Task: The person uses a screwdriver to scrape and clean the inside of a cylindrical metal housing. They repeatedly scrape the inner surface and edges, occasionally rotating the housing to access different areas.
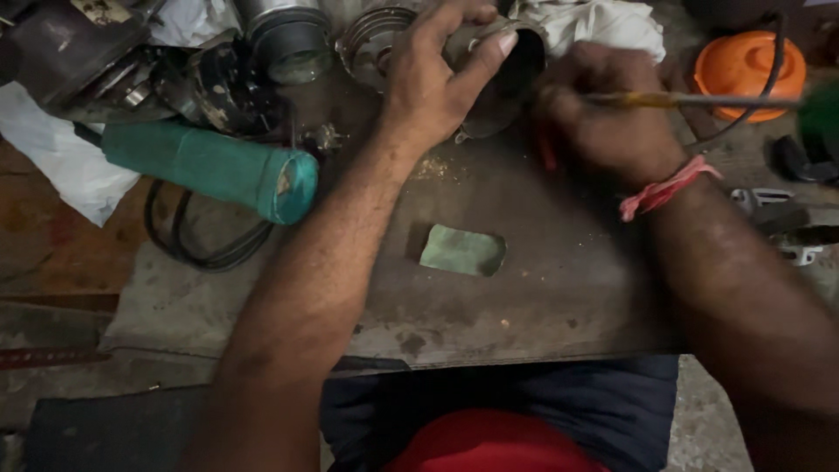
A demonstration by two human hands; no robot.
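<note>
Up at the far edge of the worktop (542, 288), the left hand (428, 83) is wrapped over a metal cylinder (516, 65) lying on its side with the open mouth facing right, fingers spread across the top and thumb curled onto the rim, so it's got a solid hold. Right hand (603, 122) is closed tight around a thin rod-like tool (690, 100) with a yellowish shaft, which runs off toward the right edge; the working end sits right by the cylinder's mouth, though I can't tell if it's actually touching inside, it's pretty blurry there. That wrist has a red thread band (669, 188) on it.

Lying toward the left edge is a green angle grinder (210, 166), with its black cable (201, 240) looped just below it. A small green scrap of abrasive pad (463, 251) sits flat in the middle of the worktop, well apart from both hands. Behind the cylinder there's a white rag (603, 26), and at the far right corner an orange round lid (743, 65). More metal rings and sleeves (288, 39) are stacked along the far edge, left of the cylinder.
</note>
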